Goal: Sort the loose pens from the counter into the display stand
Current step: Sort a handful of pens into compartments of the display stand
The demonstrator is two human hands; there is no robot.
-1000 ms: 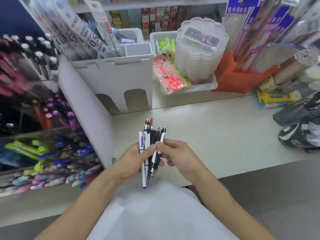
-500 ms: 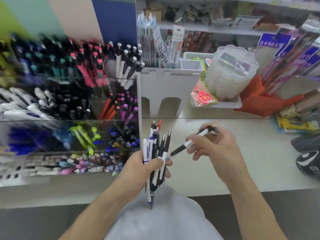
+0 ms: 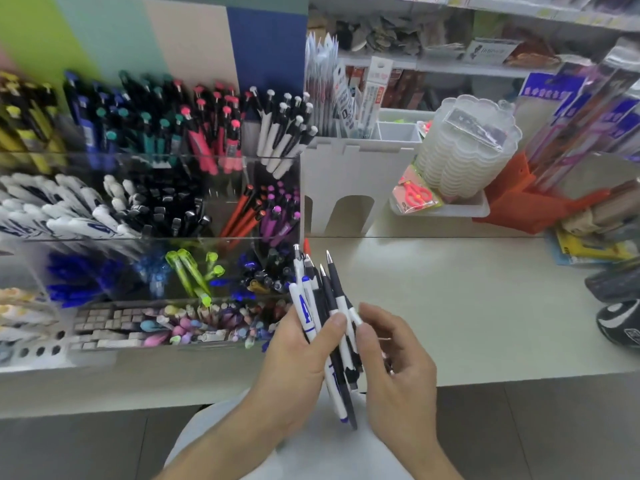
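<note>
Your left hand (image 3: 298, 358) grips the pen bundle (image 3: 329, 327); right hand (image 3: 398, 368) fingers curl, touching it; bare counter (image 3: 467, 306) at 2 o'clock

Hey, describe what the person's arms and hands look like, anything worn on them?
Both forearms are bare, with no sleeves, watch or bracelets in view. The left hand wears nothing visible. The right hand shows a small glint on one of its fingers, possibly a ring, too small to be sure. No gloves on either hand.
</note>
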